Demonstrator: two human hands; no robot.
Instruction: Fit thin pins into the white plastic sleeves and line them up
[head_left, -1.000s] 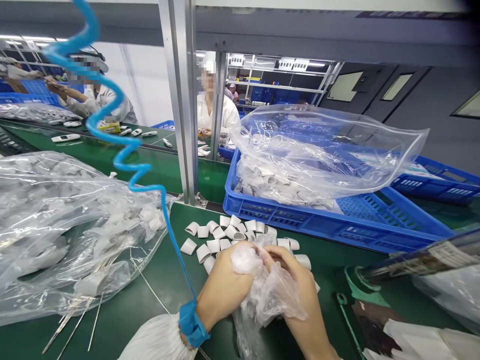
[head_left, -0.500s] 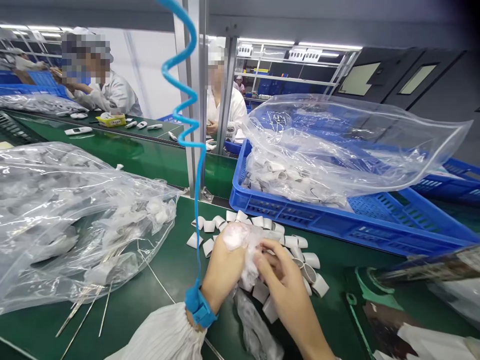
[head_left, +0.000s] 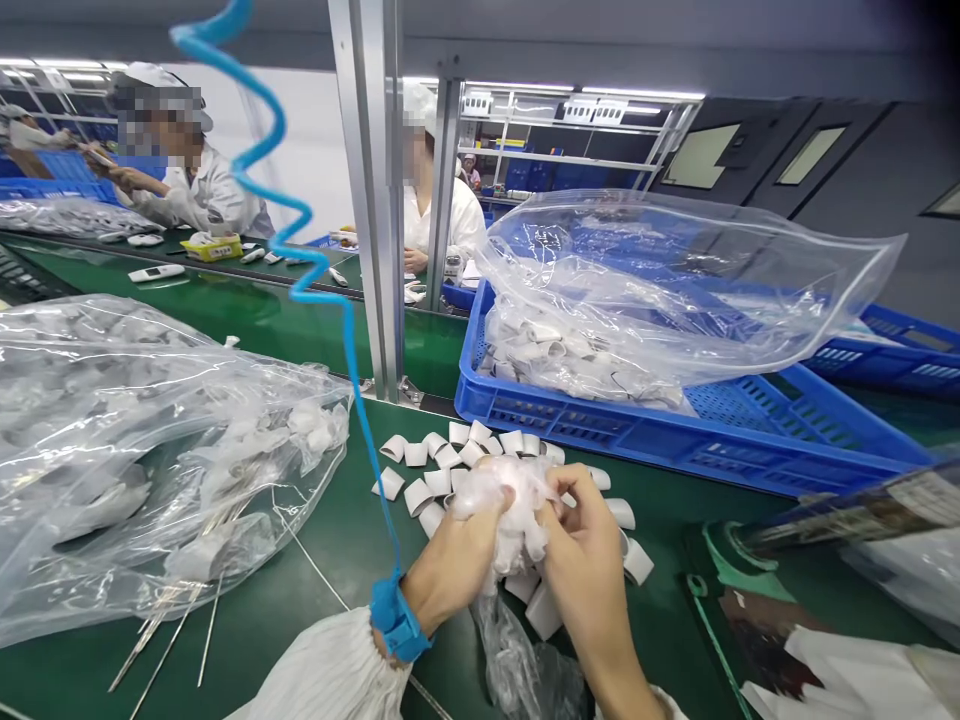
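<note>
A crumpled clear plastic bag (head_left: 517, 495) is held between both hands above the green table. My left hand (head_left: 469, 545), with a blue wrist strap (head_left: 399, 618) and coiled cord, pinches its left side. On the right side, the fingers of my right hand (head_left: 581, 530) are closed on the same bag. White curved plastic pieces (head_left: 416, 454) lie scattered around and behind the hands. Beneath the hands, more crumpled clear plastic (head_left: 517, 660) rests on the table. What is inside the held bag cannot be made out.
At left lies a large clear bag (head_left: 150, 400) with thin metal rods (head_left: 169, 600). A blue crate (head_left: 637, 425) at back right holds an open bag of white pieces. A metal post (head_left: 382, 200) stands ahead; two people work beyond. Green tool (head_left: 739, 570) at right.
The held bag is bunched up more between my hands, and my left thumb now shows pressing on it. The view has shifted slightly, and the blue cord has swung left.
</note>
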